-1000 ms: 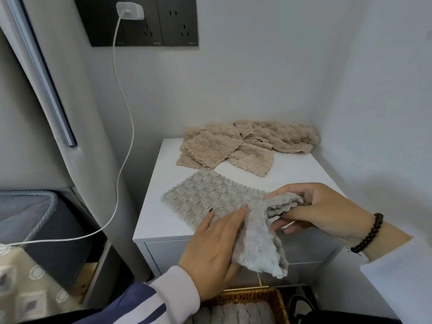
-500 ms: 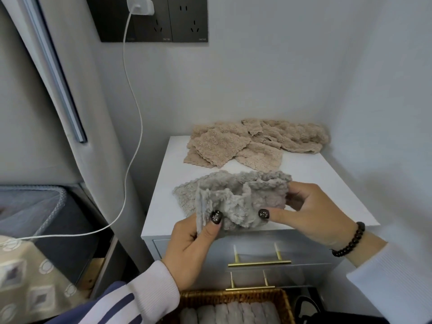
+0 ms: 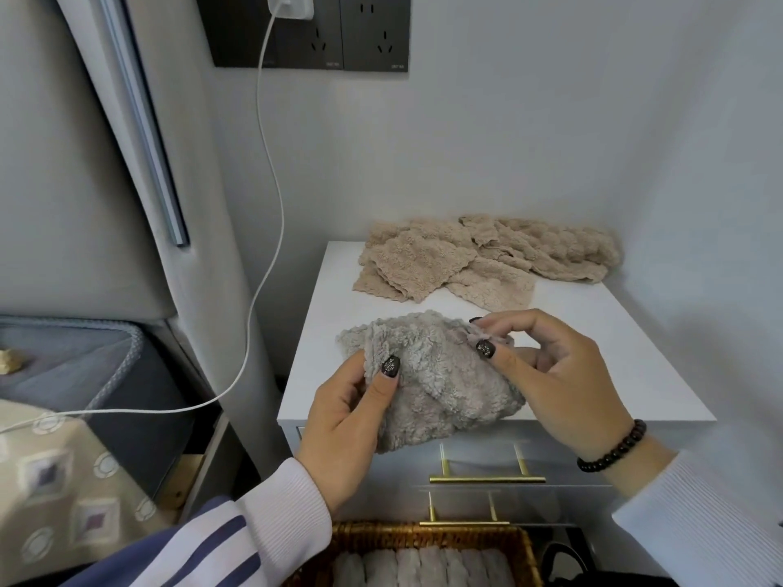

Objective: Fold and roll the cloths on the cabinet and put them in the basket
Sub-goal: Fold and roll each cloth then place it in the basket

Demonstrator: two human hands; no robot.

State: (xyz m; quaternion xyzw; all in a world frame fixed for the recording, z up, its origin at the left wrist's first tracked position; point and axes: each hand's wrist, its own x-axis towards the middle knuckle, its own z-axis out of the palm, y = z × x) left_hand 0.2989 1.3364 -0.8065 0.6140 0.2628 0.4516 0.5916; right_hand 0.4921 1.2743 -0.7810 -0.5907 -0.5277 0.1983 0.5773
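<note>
Basket already holds row of rolls; both hands, left hand and right hand, pinch grey cloth mid-fold; beige cloths on cabinet untouched, plenty left.

No text can be read. The dark wall socket panel carries small pale markings at the lower right corner of each plate, too small and blurred to make out. The painted thumbnails bear an ornamental pattern, not lettering. The patterned fabric at lower left shows only circles and squares, with no words or numbers.
</note>
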